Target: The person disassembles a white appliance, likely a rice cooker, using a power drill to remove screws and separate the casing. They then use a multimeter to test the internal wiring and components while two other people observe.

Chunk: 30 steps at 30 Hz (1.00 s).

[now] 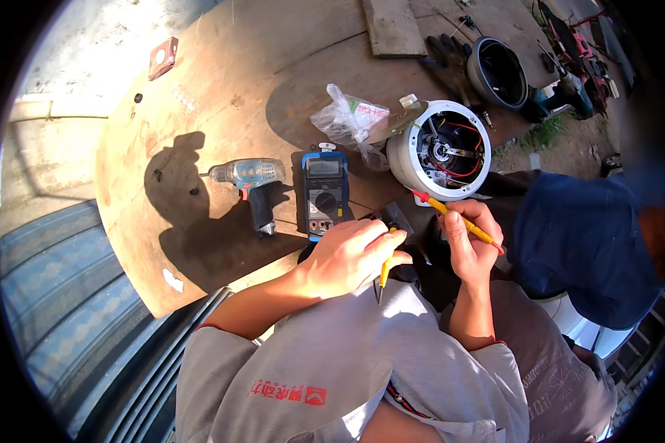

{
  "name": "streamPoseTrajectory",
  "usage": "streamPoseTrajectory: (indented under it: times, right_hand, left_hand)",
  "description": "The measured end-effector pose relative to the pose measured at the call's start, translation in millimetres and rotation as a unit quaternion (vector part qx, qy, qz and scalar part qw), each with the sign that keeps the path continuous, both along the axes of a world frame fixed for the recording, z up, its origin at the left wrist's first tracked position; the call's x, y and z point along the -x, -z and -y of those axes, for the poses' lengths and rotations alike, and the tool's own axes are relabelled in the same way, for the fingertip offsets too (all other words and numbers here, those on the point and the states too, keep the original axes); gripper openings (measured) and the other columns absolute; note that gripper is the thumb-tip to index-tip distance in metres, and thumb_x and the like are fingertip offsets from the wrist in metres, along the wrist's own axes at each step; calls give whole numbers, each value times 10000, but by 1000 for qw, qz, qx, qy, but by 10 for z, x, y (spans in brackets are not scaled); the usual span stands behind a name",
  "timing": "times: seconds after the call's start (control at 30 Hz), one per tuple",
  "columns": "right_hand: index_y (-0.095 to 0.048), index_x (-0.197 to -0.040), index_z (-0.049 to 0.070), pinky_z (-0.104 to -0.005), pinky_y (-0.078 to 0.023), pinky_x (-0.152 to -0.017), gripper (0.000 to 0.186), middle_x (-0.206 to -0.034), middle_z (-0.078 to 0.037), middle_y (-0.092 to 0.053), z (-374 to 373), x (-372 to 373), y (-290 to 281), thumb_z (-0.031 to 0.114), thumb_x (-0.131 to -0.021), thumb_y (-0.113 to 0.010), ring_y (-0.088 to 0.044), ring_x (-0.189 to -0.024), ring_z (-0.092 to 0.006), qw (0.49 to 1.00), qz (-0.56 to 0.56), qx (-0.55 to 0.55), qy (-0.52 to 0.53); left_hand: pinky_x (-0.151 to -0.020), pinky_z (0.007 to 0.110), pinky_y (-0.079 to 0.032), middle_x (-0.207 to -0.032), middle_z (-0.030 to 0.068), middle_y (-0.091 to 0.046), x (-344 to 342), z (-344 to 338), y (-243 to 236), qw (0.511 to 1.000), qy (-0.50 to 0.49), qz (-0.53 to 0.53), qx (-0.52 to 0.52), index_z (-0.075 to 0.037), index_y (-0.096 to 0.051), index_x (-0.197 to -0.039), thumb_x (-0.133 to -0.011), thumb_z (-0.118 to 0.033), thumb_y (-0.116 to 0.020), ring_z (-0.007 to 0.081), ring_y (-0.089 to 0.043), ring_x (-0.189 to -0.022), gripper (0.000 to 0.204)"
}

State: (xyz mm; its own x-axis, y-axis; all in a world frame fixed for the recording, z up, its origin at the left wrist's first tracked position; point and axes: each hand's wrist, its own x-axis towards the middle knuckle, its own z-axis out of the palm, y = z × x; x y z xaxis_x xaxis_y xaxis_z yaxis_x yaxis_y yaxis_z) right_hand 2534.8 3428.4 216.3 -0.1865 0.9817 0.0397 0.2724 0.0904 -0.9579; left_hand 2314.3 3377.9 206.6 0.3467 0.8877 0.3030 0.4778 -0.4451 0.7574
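Observation:
My right hand (467,240) grips a yellow-and-red test probe (434,202), its red end pointing up and left toward the rim of a round white housing (404,164). Inside the open housing are wires, red ones among them, and metal parts. A second yellow test probe (386,271) is in my left hand (351,253), tilted, with a dark lead at its lower end. Just beyond that hand a blue-cased multimeter (325,193) lies face up on the table, its screen lit. Whether the right probe's tip touches the housing, I cannot tell.
A cordless drill (247,176) lies left of the multimeter on the brown table (222,88). Beyond are a plastic bag (347,122), a wooden plank (394,28), dark gloves (447,55) and a round grey housing (498,72). Another person's dark blue sleeve (576,240) is at right.

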Motion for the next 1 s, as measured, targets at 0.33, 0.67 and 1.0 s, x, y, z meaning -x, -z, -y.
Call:
streamPoseTrajectory:
  times: [0.33, 0.67, 1.0]
  right_hand:
    - [-596, -1190, -61, -320, -478, -902, 726, -1027, -120, -677, 651, 800, 611, 600, -992, -369, -643, -958, -206, 842, -255, 455, -134]
    - [-564, -1213, -42, -445, -477, -934, 571, -1098, -180, -669, 780, 910, 31, 351, -830, -720, -619, -1046, -361, 913, 337, -84, -214]
    - [-617, -886, -27, -473, -497, -723, 347, -802, -231, -669, 905, 433, 320, 316, -928, -596, -657, -798, -398, 888, 378, 226, -133]
  left_hand:
    - [-610, 446, -536, -848, 186, -668, 542, 541, 404, 957, -66, -43, 279, -24, -476, -1050, -880, -283, -703, 379, -673, -737, 384]
    - [-658, 460, -520, -801, 160, -650, 662, 588, 646, 963, 43, -178, 200, -34, -543, -992, -844, -233, -670, 366, -659, -781, 278]
    - [-860, 455, -476, -1089, 153, -603, 868, 315, 688, 970, -109, -92, 199, -19, -560, -1039, -795, -262, -742, 339, -596, -1023, 389]
